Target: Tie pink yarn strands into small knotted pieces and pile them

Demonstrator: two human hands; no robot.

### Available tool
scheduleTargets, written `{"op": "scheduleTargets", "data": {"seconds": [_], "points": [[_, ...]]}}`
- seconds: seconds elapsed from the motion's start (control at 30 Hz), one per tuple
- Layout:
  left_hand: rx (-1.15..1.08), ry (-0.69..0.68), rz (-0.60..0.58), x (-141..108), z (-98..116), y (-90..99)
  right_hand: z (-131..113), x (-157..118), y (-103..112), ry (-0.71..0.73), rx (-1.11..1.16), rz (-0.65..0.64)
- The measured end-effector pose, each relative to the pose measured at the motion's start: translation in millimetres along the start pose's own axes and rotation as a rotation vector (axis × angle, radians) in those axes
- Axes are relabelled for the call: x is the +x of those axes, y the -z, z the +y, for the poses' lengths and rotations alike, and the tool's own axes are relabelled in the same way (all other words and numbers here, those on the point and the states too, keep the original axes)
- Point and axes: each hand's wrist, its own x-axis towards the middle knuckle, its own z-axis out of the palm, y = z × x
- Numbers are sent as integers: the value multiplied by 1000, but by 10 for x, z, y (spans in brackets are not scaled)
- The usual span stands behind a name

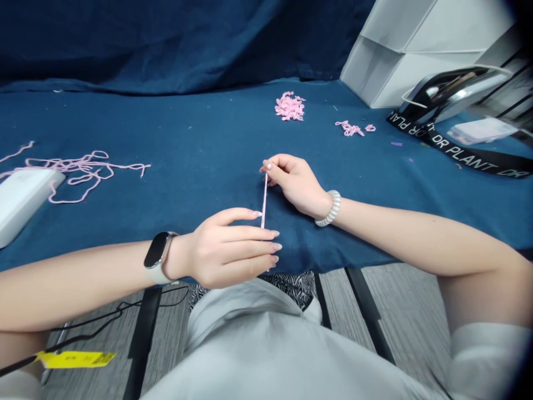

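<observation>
Surface: blue cloth [179, 119], rumpled
Left hand [225, 250]: grip unclear, fingers curved before the stick's lower end
Right hand [295, 186]: clenched, pinching the top of a pink stick [264, 200], upright between both hands
Handling: an even, light pinch steadies it
Far: loose pink yarn [81, 166] left, pink scraps [289, 105] beyond

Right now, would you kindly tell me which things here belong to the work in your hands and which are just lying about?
In use: pink stick, held by right hand, touching left hand; pink yarn; pink yarn snippets.
Lying about: white paper bag; black lettered strap; white box.
</observation>
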Motion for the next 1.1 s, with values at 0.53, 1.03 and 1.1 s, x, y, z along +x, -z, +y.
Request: {"op": "scheduleTargets", "data": {"seconds": [0.53,1.03,1.1], "points": [[118,10,13,-57,24,-107,19,25,-1,-44,42,28],[-419,592,238,1,40,-102,15,-9,8,-1,-47,-39],[-496,699,268,20,45,-93,1,-22,10,17,-68,-62]]}}
